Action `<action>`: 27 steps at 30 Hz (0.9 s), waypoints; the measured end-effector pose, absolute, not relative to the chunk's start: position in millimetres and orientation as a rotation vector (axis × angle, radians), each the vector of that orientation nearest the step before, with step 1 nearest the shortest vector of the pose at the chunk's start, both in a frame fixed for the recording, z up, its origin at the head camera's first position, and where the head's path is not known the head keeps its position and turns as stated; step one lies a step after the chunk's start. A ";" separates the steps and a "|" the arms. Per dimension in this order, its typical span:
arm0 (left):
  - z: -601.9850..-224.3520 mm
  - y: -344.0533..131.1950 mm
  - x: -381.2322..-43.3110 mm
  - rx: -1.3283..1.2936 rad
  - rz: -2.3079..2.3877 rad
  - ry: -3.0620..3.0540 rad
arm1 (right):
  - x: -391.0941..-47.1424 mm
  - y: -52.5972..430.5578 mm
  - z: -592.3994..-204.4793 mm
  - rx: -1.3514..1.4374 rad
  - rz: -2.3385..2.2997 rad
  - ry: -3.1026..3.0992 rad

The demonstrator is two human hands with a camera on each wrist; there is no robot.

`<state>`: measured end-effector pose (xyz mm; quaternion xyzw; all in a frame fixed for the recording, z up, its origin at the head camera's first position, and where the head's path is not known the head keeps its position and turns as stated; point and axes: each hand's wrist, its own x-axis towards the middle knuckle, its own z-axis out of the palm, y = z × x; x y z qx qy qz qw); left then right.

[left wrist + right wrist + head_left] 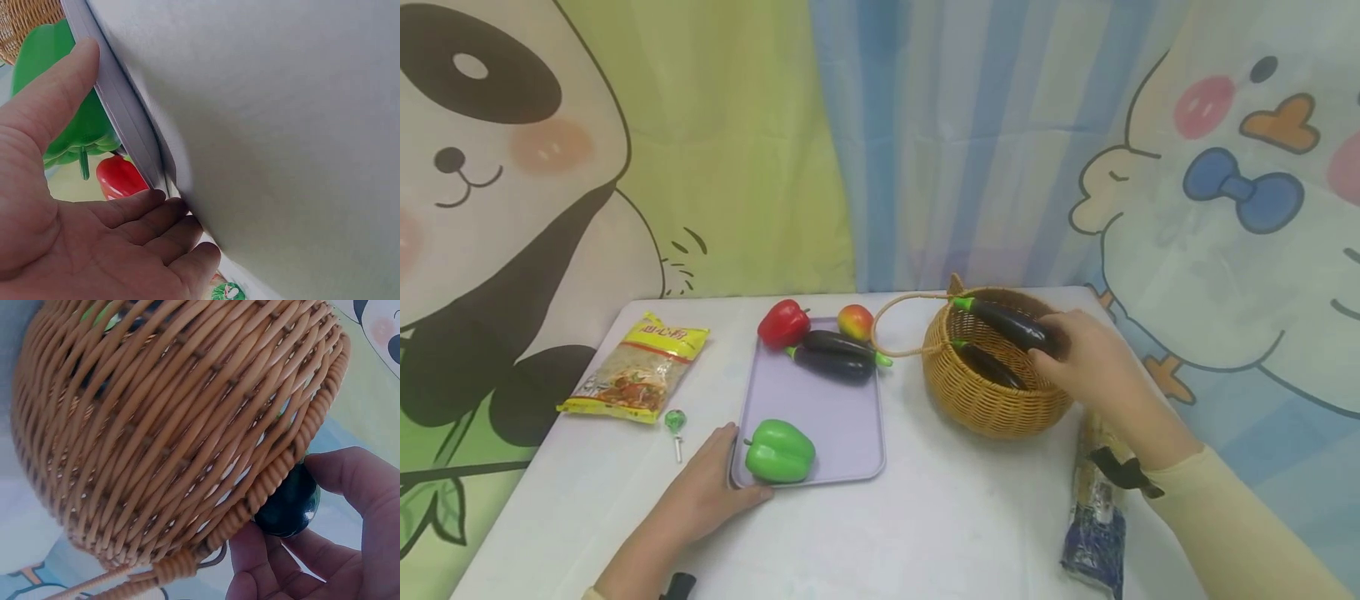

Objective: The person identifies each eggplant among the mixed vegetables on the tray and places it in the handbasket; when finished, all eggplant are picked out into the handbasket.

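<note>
At the mouth of a wicker basket (992, 417), my right hand (1093, 358) grips the thick end of a dark eggplant (1011, 322), its green stem toward the basket's far left rim. Lower inside the basket lies another eggplant (988, 364). The right wrist view shows thumb and fingers around the held eggplant (289, 503) beside the woven rim. My left hand (703, 487) rests at the near left corner of a lilac tray (820, 417), thumb and fingers extended along its edge. On the tray near that hand sits a green bell pepper (781, 451).
Two eggplants (835, 367) lie together on the tray's far part, by a red bell pepper (783, 324) and a red-yellow fruit (854, 322). Left are a yellow food packet (636, 367) and a green lollipop (675, 421). A long wrapped pack (1096, 525) lies under the right forearm.
</note>
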<state>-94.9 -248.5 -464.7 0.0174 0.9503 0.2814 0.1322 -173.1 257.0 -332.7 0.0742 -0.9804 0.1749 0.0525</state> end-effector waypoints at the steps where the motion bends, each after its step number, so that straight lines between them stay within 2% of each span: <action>1: -464.9 -248.4 -94.8 0.052 0.817 2.760 | -172.7 258.0 -332.1 0.229 0.531 -2.981; 27: -466.5 -248.5 -95.2 0.065 0.829 2.773 | -207.4 244.3 -335.1 0.344 0.226 -3.188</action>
